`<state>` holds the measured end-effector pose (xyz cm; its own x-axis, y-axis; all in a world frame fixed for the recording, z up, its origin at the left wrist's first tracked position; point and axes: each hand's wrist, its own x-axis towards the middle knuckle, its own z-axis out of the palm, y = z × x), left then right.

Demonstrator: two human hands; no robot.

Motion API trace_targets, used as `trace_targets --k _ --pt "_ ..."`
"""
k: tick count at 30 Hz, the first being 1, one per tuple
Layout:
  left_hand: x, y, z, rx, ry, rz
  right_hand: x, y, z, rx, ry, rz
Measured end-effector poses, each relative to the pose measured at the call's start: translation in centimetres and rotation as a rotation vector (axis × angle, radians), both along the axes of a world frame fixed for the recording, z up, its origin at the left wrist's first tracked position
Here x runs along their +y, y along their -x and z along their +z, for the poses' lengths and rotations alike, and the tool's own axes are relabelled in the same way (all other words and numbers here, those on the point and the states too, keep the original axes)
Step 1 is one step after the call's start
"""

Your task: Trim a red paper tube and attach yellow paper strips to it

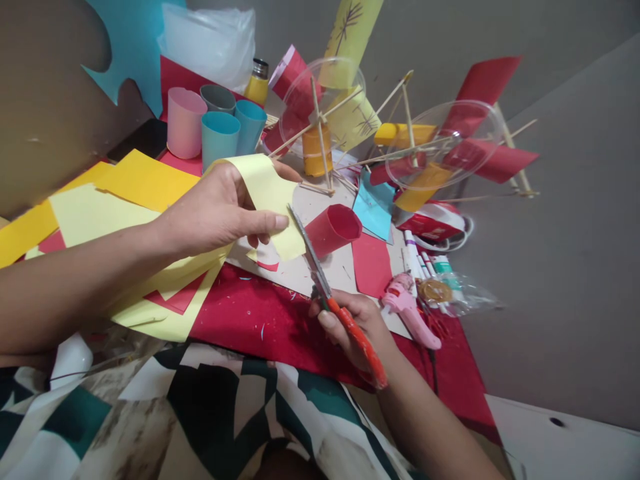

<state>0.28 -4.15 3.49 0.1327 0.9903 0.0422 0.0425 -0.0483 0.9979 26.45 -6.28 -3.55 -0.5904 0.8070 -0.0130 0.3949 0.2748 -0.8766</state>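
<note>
My left hand (220, 208) pinches a curled strip of pale yellow paper (267, 190), thumb on top and fingers behind it. My right hand (357, 327) grips the orange handles of a pair of scissors (330, 293). The scissor blades point up and left, and their tip meets the lower right edge of the yellow strip. A red paper tube (334, 229) lies on its side just right of the blades.
Yellow and red paper sheets (145, 180) cover the work surface at left. Pink, grey and blue paper tubes (215, 123) stand at the back. Two stick-and-paper windmill models (440, 143) stand behind. A pink glue gun (407, 307) and markers (425, 260) lie right of my right hand.
</note>
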Motion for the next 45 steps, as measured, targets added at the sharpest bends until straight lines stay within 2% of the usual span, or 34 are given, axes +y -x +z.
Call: trace_targets --k 6,12,27,31,37,45 --pt "0.0 0.2 -0.3 0.000 0.000 -0.047 0.2 0.1 0.6 -0.058 -0.127 0.065" --pt "-0.1 0.2 -0.7 -0.003 0.012 -0.112 0.0 0.1 1.0 -0.084 -0.115 0.088" --pt "-0.2 0.1 -0.3 0.020 0.040 -0.109 -0.4 0.7 0.3 -0.045 -0.076 -0.024" --pt "-0.1 0.1 -0.3 0.022 0.017 -0.087 -0.4 0.7 0.2 -0.052 -0.116 -0.040" --pt "0.6 0.4 -0.5 -0.059 -0.071 0.045 -0.3 0.7 0.1 -0.043 -0.117 -0.072" --pt "0.2 0.4 -1.2 -0.038 -0.016 0.045 -0.3 0.4 0.3 -0.073 -0.136 0.023"
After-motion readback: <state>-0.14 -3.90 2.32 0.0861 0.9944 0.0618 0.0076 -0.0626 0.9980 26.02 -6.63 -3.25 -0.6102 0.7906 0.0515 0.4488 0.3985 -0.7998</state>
